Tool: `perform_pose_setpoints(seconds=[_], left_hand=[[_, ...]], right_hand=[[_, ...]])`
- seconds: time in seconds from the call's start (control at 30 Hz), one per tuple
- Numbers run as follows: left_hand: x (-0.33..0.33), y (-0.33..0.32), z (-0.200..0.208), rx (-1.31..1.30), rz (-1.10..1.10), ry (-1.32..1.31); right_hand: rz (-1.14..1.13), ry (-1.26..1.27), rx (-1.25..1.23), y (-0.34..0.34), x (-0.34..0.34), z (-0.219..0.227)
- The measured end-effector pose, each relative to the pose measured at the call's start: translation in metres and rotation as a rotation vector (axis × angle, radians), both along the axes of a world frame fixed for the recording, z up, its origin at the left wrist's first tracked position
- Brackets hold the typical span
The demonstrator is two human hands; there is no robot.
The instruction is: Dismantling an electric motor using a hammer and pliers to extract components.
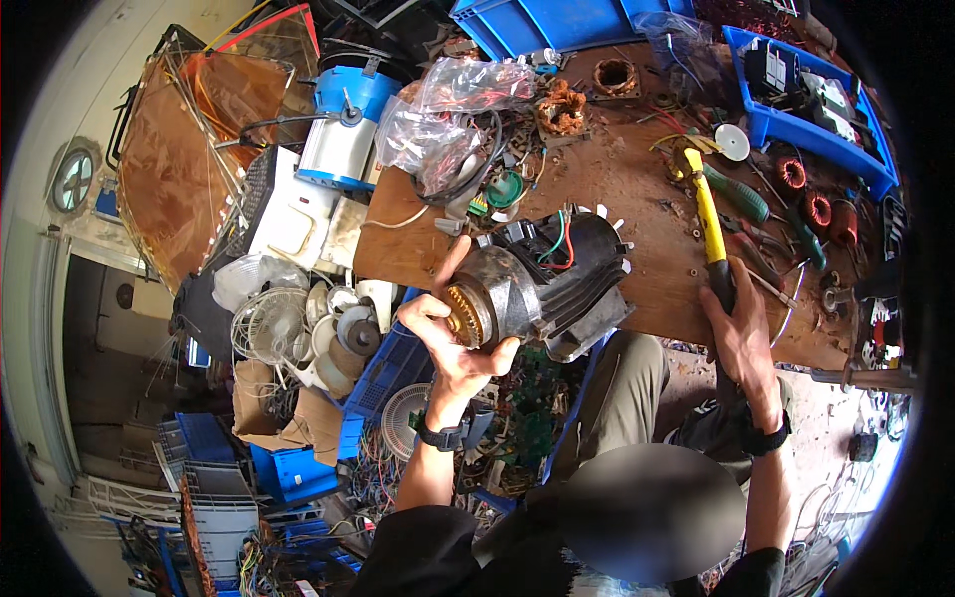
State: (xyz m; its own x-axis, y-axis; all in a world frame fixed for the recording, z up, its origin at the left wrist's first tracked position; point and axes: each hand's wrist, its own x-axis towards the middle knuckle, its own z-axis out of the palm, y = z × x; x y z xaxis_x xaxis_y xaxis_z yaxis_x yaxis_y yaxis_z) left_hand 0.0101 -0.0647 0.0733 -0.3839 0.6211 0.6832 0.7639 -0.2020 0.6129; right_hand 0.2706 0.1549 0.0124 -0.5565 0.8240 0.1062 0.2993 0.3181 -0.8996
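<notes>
My left hand [458,348] is wrapped around the metal end of an electric motor [502,294], with the thumb below and the fingers at its left side. A ring of copper-coloured windings shows at that end. The other end sits in a black plastic housing [587,284], from which a red and a green wire loop out. The motor is tilted over the near edge of the brown workbench [657,284]. At the right, my right hand [736,323] is closed on the black grip of a hammer [712,224]. Its yellow shaft points away from me, head over the bench.
Screwdrivers [736,189], pliers and copper coils [816,209] lie at the bench's right. A blue bin [766,129] of parts stands behind them. Clear plastic bags [428,139] and a wound stator [562,109] are at the back. Below the bench, a blue crate [373,373] holds circuit boards.
</notes>
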Motion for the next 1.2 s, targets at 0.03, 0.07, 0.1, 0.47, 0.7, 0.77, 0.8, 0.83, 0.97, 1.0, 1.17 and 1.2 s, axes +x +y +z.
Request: perform_pose_setpoints(seconds=[0.03, 0.07, 0.1, 0.47, 0.7, 0.77, 0.8, 0.83, 0.97, 1.0, 1.17, 1.2], left_hand=[[0.0, 0.0, 0.001, -0.001, 0.001, 0.0], [-0.001, 0.0, 0.002, -0.005, 0.018, 0.036], [-0.001, 0.0, 0.002, -0.009, 0.036, 0.072], [0.001, 0.002, 0.005, 0.008, 0.026, 0.068], [-0.001, 0.0, 0.002, 0.0, -0.001, 0.051], [0.0, 0.001, 0.003, 0.003, -0.011, 0.054], [-0.001, 0.001, 0.001, 0.002, -0.025, 0.051], [-0.001, 0.0, 0.001, 0.002, -0.036, 0.05], [-0.001, 0.0, -0.002, 0.025, -0.068, 0.017], [0.0, 0.001, -0.001, 0.039, -0.098, 0.006], [0.001, 0.001, 0.002, 0.059, -0.106, 0.016], [0.002, 0.0, 0.003, 0.053, -0.116, 0.003]], right_hand=[[0.01, 0.019, -0.026, -0.001, -0.001, 0.001], [0.011, 0.019, -0.026, -0.001, -0.001, 0.002], [0.013, 0.002, -0.036, -0.001, -0.002, 0.004], [0.005, -0.02, -0.003, 0.0, -0.001, -0.001], [0.007, -0.016, 0.015, -0.001, -0.002, 0.003], [0.017, -0.039, 0.007, 0.0, -0.001, 0.004], [0.013, -0.029, 0.02, 0.001, 0.0, 0.0], [0.012, -0.016, 0.033, 0.001, 0.0, -0.002], [0.002, -0.027, 0.047, -0.001, -0.001, 0.002], [0.008, -0.04, 0.021, -0.001, 0.0, 0.004], [0.008, -0.052, -0.019, -0.005, -0.002, 0.009], [-0.002, -0.074, -0.002, -0.004, -0.002, 0.008]])
